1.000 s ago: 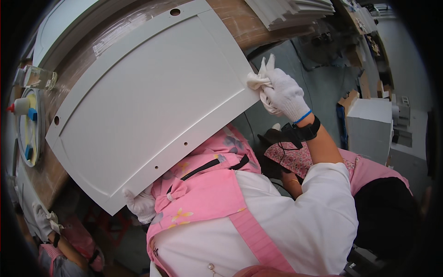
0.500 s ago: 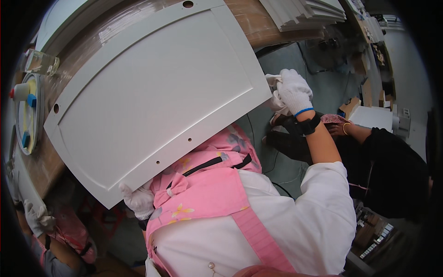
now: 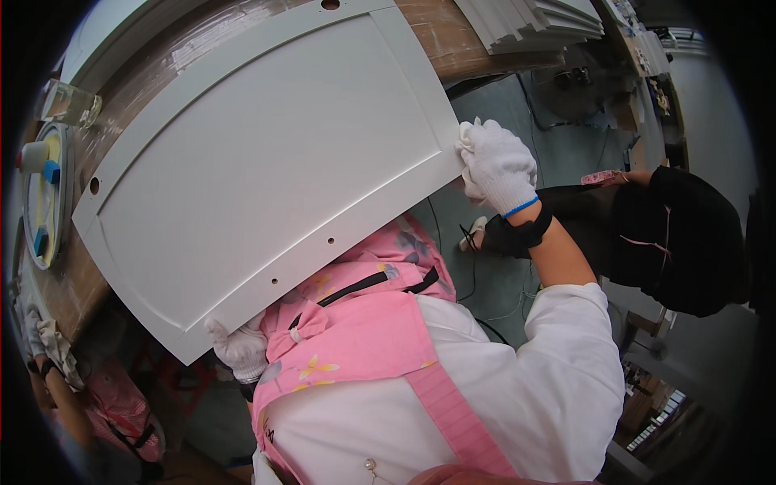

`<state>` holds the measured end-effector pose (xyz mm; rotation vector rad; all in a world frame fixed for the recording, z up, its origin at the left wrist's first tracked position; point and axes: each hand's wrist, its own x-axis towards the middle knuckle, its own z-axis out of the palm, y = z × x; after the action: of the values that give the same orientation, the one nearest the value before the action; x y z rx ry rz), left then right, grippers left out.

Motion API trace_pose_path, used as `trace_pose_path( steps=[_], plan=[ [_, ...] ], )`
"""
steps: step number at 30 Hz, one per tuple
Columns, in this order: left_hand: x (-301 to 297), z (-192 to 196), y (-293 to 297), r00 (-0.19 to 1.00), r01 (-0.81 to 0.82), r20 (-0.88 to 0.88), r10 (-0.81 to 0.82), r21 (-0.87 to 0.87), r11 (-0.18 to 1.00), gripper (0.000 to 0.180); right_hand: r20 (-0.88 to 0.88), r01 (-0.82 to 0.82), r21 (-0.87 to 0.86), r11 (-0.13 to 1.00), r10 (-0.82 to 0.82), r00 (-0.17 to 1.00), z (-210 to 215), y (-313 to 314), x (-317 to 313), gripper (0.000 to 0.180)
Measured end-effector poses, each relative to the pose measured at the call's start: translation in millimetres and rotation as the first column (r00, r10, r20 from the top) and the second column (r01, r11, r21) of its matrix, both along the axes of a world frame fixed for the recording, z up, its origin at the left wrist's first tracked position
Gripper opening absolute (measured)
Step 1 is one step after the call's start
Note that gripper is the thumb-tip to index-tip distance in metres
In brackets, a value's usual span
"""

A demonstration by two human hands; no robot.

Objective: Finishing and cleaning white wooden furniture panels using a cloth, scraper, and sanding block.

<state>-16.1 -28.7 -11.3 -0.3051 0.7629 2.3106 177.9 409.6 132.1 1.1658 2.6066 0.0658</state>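
A white cabinet door panel (image 3: 275, 153) with a recessed middle lies across the table in front of me and juts over its near edge. It has larger holes near its far and left corners and two small holes along the near rim. My left hand (image 3: 239, 347), in a white knit glove, grips the near left rim with its thumb at the edge; the fingers beneath are hidden. At the panel's right edge, my gloved right hand (image 3: 499, 162) is closed on a crumpled white cloth (image 3: 470, 186), pressing it there.
The brown tabletop (image 3: 85, 295) is wrapped in film. A glass jar (image 3: 71, 105) and a round tray (image 3: 31, 206) with blue blocks stand at left. White panels (image 3: 533, 24) are stacked at far right. A person in black (image 3: 679, 242) is at right; another's gloved hand (image 3: 52, 339) is lower left.
My right hand has moved slightly left, bringing the cloth onto the panel's right edge. The panel shifted a little left. The person in black has straightened and moved away from the boxes.
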Motion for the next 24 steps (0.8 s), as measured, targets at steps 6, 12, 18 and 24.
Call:
trace_pose_path(
  steps=[6,12,18,24],
  plan=[
    [-0.2,-0.5,0.9,1.000,-0.004,0.002,0.004,-0.023,1.000,0.064,-0.025,-0.063,0.035,0.997,0.064,0.998,-0.8,-2.2,4.0,0.021],
    [0.0,-1.1,0.6,1.000,0.007,0.006,-0.007,0.012,1.000,0.064,0.015,-0.013,-0.030,0.999,0.014,1.000,0.7,-3.7,0.9,0.020],
    [-1.7,-5.3,-2.6,0.999,0.031,-0.023,-0.031,0.011,0.999,0.064,-0.007,-0.007,0.044,0.999,0.008,1.000,-0.3,-2.0,4.7,0.020],
    [-0.4,0.3,1.5,1.000,0.001,-0.013,-0.001,-0.030,1.000,0.064,0.017,0.029,0.021,0.999,-0.030,0.999,-1.2,-3.9,5.6,0.022]
  ],
)
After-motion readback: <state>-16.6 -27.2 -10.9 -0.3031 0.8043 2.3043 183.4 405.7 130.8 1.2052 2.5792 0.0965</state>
